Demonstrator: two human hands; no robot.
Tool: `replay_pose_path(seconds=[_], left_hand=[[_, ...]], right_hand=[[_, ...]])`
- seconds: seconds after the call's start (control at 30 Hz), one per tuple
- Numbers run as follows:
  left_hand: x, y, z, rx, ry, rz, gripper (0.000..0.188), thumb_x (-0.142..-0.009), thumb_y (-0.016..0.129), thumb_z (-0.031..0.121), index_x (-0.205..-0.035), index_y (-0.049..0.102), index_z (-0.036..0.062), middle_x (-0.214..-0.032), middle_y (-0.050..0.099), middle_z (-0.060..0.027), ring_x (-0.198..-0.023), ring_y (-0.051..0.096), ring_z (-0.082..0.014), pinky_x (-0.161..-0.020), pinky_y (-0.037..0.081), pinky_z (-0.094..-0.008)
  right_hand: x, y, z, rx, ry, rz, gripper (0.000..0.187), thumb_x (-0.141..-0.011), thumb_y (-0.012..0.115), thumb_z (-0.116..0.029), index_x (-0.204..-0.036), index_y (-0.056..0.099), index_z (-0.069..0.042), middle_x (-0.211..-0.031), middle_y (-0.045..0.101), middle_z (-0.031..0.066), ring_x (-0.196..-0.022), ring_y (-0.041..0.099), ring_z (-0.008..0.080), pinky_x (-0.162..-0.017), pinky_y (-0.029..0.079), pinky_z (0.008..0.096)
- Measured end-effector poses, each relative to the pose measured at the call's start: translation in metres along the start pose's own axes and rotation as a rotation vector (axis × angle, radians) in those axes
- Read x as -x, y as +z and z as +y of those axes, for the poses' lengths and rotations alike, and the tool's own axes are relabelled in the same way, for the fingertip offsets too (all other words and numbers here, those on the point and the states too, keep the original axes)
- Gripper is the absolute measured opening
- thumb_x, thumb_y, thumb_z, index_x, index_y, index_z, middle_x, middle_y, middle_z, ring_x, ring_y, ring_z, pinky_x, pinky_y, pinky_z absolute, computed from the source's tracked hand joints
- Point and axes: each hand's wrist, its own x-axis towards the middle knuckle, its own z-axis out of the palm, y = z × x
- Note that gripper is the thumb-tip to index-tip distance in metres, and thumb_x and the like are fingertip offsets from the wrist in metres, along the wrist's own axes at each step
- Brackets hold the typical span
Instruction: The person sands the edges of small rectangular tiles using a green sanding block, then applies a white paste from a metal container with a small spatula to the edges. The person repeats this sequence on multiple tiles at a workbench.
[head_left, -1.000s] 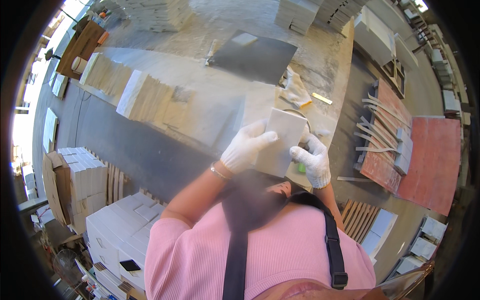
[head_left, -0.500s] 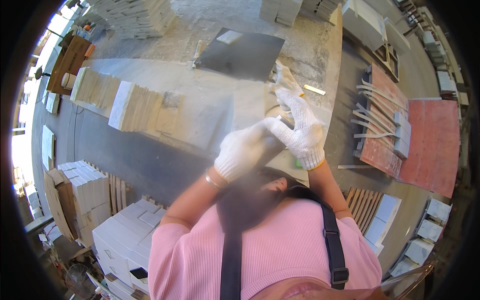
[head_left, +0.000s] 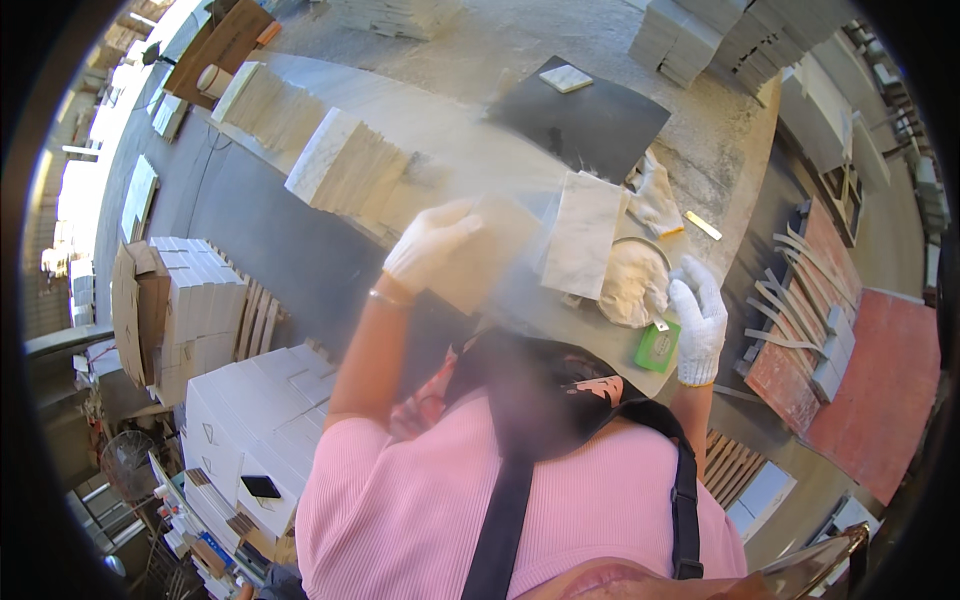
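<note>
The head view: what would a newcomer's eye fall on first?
Probably the white-gloved hands near the middle: the left hand holds a blurred pale slab, while the right hand is just right of a bright green item. Next, the pink shirt filling the bottom, and the red boards at the far right.

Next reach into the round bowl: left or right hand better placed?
Right, I'd say: the right hand looks empty and is beside the bowl. The left hand holds a blurred flat piece, farther away.
</note>
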Motion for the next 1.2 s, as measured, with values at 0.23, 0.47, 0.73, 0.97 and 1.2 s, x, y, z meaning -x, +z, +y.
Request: replay_pose_path(seconds=[0.23, 0.47, 0.73, 0.97, 1.2], left_hand=[[-0.041, -0.028, -0.061, -0.669, 0.175, 0.053, 0.047, -0.101, 0.065, 0.030, -0.139, 0.066, 0.0017, -0.122, 0.074, -0.0061, -0.107, 0.066, -0.0127, -0.095, 0.052, -0.0302], [-0.060, -0.015, -0.071, -0.600, -0.012, 0.150, 0.054, -0.096, 0.066, 0.039, -0.140, 0.065, 0.0074, -0.127, 0.073, -0.0152, -0.116, 0.067, -0.0291, -0.102, 0.050, -0.0391], [-0.047, 0.026, -0.090, -1.260, 0.113, 0.447, 0.074, -0.074, 0.084, 0.047, -0.133, 0.056, 0.0128, -0.133, 0.061, -0.0131, -0.121, 0.060, -0.0401, -0.095, 0.053, -0.0528], [-0.045, 0.028, -0.097, -1.320, 0.100, 0.409, 0.079, -0.069, 0.085, 0.047, -0.133, 0.054, 0.0128, -0.130, 0.062, -0.0147, -0.117, 0.062, -0.0389, -0.090, 0.053, -0.0528], [-0.044, 0.038, -0.084, -1.335, 0.018, 0.431, 0.079, -0.071, 0.084, 0.044, -0.139, 0.056, 0.0142, -0.134, 0.062, -0.0147, -0.122, 0.060, -0.0367, -0.096, 0.051, -0.0512]], right_hand=[[0.009, 0.000, 0.016, 0.012, 0.069, -0.081, 0.045, -0.101, 0.066, -0.008, -0.143, 0.060, 0.004, -0.123, 0.070, 0.0117, -0.110, 0.066, 0.0152, -0.096, 0.053, 0.0289], [0.007, 0.005, 0.014, 0.025, 0.066, -0.109, 0.045, -0.101, 0.068, -0.010, -0.143, 0.060, 0.003, -0.122, 0.070, 0.0109, -0.108, 0.067, 0.0151, -0.094, 0.054, 0.0287], [0.007, 0.021, 0.022, -0.044, 0.039, -0.134, 0.046, -0.099, 0.071, -0.011, -0.141, 0.061, 0.002, -0.120, 0.070, 0.0047, -0.102, 0.064, 0.0113, -0.091, 0.053, 0.0265], [0.009, 0.035, 0.023, 0.042, 0.028, -0.203, 0.044, -0.099, 0.069, -0.006, -0.141, 0.062, 0.001, -0.120, 0.071, 0.0089, -0.107, 0.066, 0.0135, -0.096, 0.053, 0.0286], [0.013, 0.036, 0.036, 0.154, -0.043, -0.204, 0.044, -0.099, 0.070, -0.008, -0.142, 0.063, -0.004, -0.120, 0.072, 0.0080, -0.108, 0.068, 0.0137, -0.094, 0.054, 0.0278]])
